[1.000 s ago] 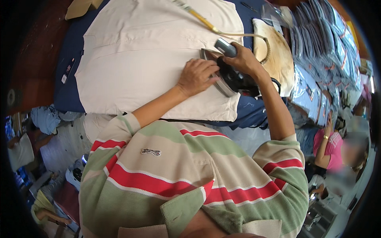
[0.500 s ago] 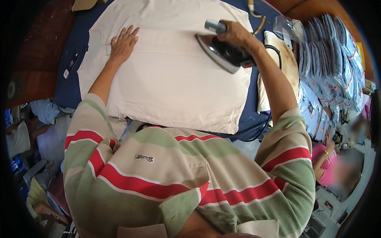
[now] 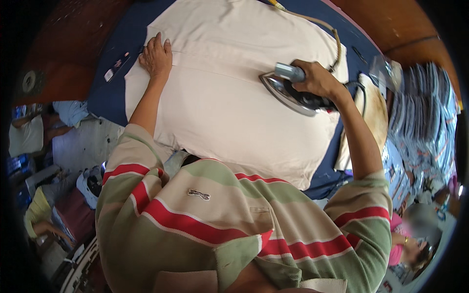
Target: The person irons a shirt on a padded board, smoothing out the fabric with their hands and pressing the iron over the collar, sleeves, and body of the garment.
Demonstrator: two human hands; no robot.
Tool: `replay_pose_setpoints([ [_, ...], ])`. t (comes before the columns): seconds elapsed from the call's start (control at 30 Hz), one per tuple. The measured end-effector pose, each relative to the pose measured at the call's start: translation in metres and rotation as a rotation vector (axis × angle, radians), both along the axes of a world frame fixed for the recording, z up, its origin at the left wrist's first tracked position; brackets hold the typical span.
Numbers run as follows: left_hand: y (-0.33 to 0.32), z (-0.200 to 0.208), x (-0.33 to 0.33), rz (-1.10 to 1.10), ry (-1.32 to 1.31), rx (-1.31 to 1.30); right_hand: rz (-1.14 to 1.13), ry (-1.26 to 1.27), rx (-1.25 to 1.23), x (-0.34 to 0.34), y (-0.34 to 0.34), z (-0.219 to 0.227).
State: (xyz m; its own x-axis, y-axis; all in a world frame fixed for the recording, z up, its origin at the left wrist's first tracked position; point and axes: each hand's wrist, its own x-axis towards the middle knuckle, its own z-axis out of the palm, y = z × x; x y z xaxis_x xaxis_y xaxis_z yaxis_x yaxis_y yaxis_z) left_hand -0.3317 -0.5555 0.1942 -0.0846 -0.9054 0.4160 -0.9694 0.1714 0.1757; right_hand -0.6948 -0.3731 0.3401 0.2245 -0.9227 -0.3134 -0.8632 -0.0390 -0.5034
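Cream garment (image 3: 229, 102): we have it spread over the dark blue table cover (image 3: 110, 93), from eleven o'clock round to two o'clock of our view's middle; creases show on its far part, a straight line crosses it, and its near edge reaches our striped shirt (image 3: 205, 229).
Left hand (image 3: 157, 58): at eleven o'clock we lay it palm down by the garment's left edge, released, fingers extended, grasping nothing that we can see.
Right hand (image 3: 316, 79): between one and two o'clock we grasp the iron's grey handle, fingers wrapped round it.
Iron (image 3: 298, 100): it sits over the garment's right half, its tip toward ten o'clock; we cannot tell whether the whole plate touches the cloth.
Hose (image 3: 317, 21): at one o'clock we see this tan line curve down behind our right hand.
Stained pad (image 3: 375, 100): toward three o'clock, it lies beyond the garment's right edge, partly hidden by our right forearm.
Folded blue clothes (image 3: 422, 110): at three o'clock we have them stacked in clear wrapping.
Tag (image 3: 117, 67): at ten o'clock, it lies on the blue cover, just beside the garment.
Co-worker in pink (image 3: 396, 251): at four o'clock, well apart from us.
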Motion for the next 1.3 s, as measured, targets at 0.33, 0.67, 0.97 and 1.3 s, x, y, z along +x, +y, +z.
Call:
replay_pose_setpoints([
  [0.33,-0.013,-0.002,0.031,-0.339,-0.199,0.045,-0.173,-0.049,-0.013,0.040,-0.032,0.001],
  [0.67,-0.036,-0.013,0.029,-0.374,-0.310,0.192,-0.144,-0.013,-0.150,0.080,-0.094,-0.013],
  [0.97,-0.028,-0.007,0.039,-0.338,-0.355,0.182,-0.389,0.003,0.018,0.052,-0.011,0.004],
  [1.3,-0.020,-0.013,0.024,-0.520,-0.256,0.248,-1.245,-0.018,-0.078,-0.073,0.127,-0.006],
])
